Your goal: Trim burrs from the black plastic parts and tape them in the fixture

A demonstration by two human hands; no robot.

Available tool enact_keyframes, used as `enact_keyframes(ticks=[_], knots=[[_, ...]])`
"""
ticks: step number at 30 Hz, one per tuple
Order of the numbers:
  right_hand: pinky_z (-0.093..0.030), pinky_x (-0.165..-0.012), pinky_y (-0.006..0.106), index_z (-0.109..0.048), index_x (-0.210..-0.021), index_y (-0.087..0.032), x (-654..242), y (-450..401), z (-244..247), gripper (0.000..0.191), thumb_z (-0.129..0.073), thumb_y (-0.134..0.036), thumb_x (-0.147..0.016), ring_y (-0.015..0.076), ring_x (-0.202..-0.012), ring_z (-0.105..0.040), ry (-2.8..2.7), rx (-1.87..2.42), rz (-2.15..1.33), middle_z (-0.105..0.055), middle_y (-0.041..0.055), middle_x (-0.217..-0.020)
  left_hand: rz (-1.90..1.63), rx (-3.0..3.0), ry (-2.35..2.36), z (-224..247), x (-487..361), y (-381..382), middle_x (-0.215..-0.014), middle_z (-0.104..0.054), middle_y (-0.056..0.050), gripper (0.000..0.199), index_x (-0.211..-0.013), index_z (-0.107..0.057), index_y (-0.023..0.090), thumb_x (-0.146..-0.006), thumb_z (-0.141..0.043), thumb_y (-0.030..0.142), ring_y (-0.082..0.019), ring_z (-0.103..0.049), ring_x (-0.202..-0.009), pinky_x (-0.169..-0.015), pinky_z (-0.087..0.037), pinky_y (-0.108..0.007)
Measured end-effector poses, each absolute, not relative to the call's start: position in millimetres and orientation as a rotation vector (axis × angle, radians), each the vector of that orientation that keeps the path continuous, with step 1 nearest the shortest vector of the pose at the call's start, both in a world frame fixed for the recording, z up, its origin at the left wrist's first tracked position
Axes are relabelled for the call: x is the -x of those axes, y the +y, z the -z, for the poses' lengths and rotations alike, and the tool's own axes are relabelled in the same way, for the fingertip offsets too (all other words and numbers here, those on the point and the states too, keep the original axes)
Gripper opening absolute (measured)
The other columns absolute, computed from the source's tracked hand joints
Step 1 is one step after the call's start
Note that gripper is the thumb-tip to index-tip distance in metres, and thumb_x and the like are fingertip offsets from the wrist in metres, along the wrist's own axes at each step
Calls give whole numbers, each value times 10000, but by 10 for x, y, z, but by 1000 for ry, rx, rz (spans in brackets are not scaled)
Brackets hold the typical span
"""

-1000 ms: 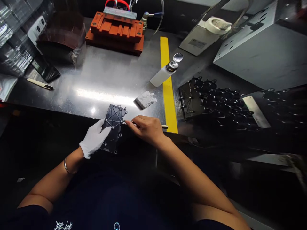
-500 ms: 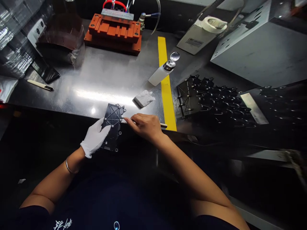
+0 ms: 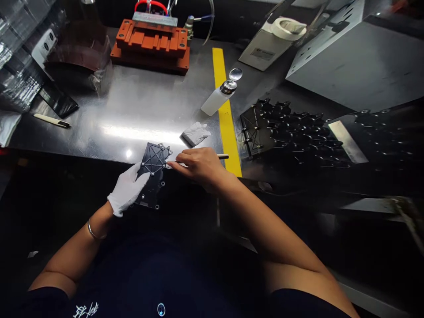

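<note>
The black moulded plastic part with raised cross-ribs (image 3: 154,160) is at the near edge of the grey metal table (image 3: 142,101), its lower half out past the edge. The left hand (image 3: 126,187), in a white glove, grips the part's left side, thumb over its face. The bare right hand (image 3: 200,165) pinches a slim white tool with a black end (image 3: 222,156) by the part's right edge; whether its tip touches is hidden.

Directions run from the part. Toward half past one, a crumpled white cloth (image 3: 198,132) lies over a small block. At ten o'clock lies a cream-coloured stick tool with a black end (image 3: 49,119). Between two and three, past the yellow strip (image 3: 228,132), are many black ribbed parts (image 3: 294,132) and a flat silver metal bar (image 3: 348,141). Farther out, a translucent white bottle (image 3: 215,100), silver lid raised, stands toward half past one. Farthest, an orange slotted fixture (image 3: 152,42) sits at twelve, a big grey box (image 3: 357,62) at two.
</note>
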State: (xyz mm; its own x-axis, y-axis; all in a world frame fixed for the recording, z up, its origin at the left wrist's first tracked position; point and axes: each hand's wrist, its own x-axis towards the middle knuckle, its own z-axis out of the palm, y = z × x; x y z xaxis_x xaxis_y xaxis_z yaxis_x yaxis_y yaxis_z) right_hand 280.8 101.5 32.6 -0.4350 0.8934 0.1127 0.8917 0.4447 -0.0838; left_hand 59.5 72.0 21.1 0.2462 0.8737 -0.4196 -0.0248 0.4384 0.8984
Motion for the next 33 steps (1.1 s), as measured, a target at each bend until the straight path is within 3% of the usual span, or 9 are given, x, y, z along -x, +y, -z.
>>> enact_keyframes(ticks=[12,23,33], knots=[[-246,-541,246,-613,-562,-175,-2928,1061,-212,582,-365,-557,-924,113,-521,-506,-2432,1508,-323,-602,21,-546,-723,-1076,1190,-187,-584,738,-975,-717,-44,427,-1157,-655,191,-775,-656,383,-185,-658,-801,-779,-518,-292],[-213,-521,253,-518,-494,-170,-2876,889,-193,575,-395,-543,-914,81,-469,-349,-2258,1628,-377,-487,-9,-478,-746,-1105,1191,-155,-600,718,-992,-716,-57,413,-1170,-642,185,-808,-619,384,-193,-668,-820,-784,-539,-311],[-166,-523,266,-602,-581,-169,-2421,454,-149,507,-439,-496,-932,95,-488,-457,-1864,2149,-103,-604,23,-550,-889,-1113,1277,-85,-736,621,-1008,-722,-40,343,-1125,-663,204,-824,-601,357,-207,-665,-934,-855,-526,-306]])
